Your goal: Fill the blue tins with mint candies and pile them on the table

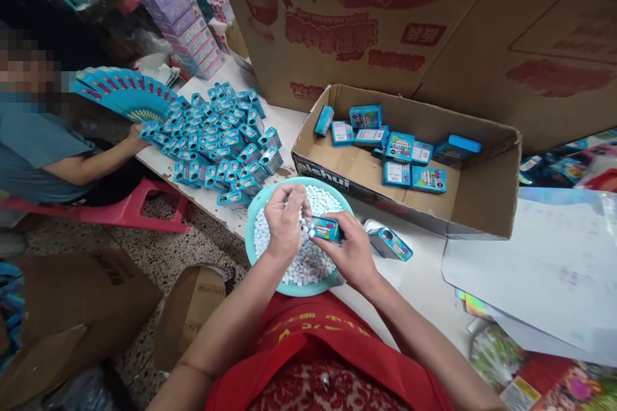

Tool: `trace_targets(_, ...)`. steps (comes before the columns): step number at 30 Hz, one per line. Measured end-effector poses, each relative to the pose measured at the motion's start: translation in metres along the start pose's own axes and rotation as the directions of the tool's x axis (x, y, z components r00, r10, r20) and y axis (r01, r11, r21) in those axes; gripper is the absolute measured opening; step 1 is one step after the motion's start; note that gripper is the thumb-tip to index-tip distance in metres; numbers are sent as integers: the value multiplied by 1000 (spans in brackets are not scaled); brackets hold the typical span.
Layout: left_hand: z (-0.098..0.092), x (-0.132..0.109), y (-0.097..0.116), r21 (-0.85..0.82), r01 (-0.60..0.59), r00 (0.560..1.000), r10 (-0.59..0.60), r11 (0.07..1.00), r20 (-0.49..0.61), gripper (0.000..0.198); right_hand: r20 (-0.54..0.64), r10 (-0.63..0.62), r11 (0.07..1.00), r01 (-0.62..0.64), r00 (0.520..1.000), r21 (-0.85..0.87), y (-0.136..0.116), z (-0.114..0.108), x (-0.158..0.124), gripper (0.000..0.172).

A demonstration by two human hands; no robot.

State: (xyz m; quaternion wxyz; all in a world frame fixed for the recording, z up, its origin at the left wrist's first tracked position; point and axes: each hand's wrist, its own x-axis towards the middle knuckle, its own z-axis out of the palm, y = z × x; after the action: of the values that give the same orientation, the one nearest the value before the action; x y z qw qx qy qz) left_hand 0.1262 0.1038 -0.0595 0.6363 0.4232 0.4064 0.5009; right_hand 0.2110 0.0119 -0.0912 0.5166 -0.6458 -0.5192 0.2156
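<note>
My right hand grips a small blue candy box lying on its side above a turquoise basin. Round white candies fill the basin. My left hand is closed, its fingers curled around some of the same candies at the end of the box. A few white pieces show between the fingertips and that end. To the right of my right hand, another blue candy box rests on the table beside a pale object that is partly hidden.
A low cardboard box holds several blue candy boxes. Many more blue boxes stand crowded at the left of the table, where a person reaches toward them. Tall cartons rise behind. White sheets lie at right.
</note>
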Motion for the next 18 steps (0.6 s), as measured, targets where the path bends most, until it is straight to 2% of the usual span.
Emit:
trace_targets(3,-4,6,-11,6,70,997,-70,998,-31,34,24,41,999,-42,999,13,7,3,-3,25)
trace_targets(6,-6,5,-16,-2,75,997,-75,997,-28,35,2,45,998,-45,999,32,9,6,-6,27)
trace_targets(13,1,-5,-4,80,131,981,-141,988,133,36,-56,78,992,-73,995,99,6,12,-7,24)
trace_targets(16,-11,6,-3,69,114,988,-120,991,96,33,-91,154,974,-135,984,185,11,10,-13,29)
trace_targets(18,-28,19,-9,168,87,991,-102,982,85,29,-105,216,946,-182,971,269,15,10,-18,33)
